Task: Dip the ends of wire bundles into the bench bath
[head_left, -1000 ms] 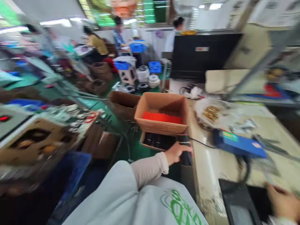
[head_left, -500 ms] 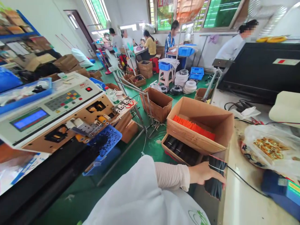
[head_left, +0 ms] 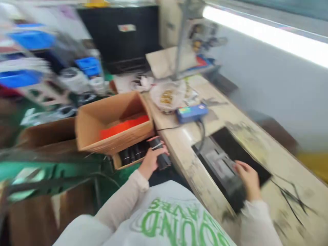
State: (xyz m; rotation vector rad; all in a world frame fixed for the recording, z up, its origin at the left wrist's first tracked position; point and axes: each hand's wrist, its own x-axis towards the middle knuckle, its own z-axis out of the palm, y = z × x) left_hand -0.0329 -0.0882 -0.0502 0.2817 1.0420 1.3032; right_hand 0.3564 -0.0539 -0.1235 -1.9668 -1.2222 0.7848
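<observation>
My left hand (head_left: pixel 151 160) is wrapped round a bundle of black strips (head_left: pixel 161 155) bound with a thin white band, held beside the table's front edge. My right hand (head_left: pixel 248 176) is over a dark flat device with a grey panel (head_left: pixel 220 162) on the table. Its fingers are bent together near the device's edge, and blur hides whether they grip anything. Left of the bundle, a lower carton (head_left: pixel 118 162) holds more black bundles, and the carton above it (head_left: pixel 115 145) holds orange-red pieces (head_left: pixel 124 127).
On the table (head_left: pixel 184 150) are a blue box (head_left: pixel 192 112) with a cable, a plastic bag with small golden parts (head_left: pixel 166 97) and thin black wires (head_left: pixel 292 196). A metal post (head_left: pixel 180 41) rises behind. Blue bins and coils stand at the left.
The view has swung right to the table. My right hand and the dark device have come into view. My left hand still holds the black bundle; the machine at the left is out of view.
</observation>
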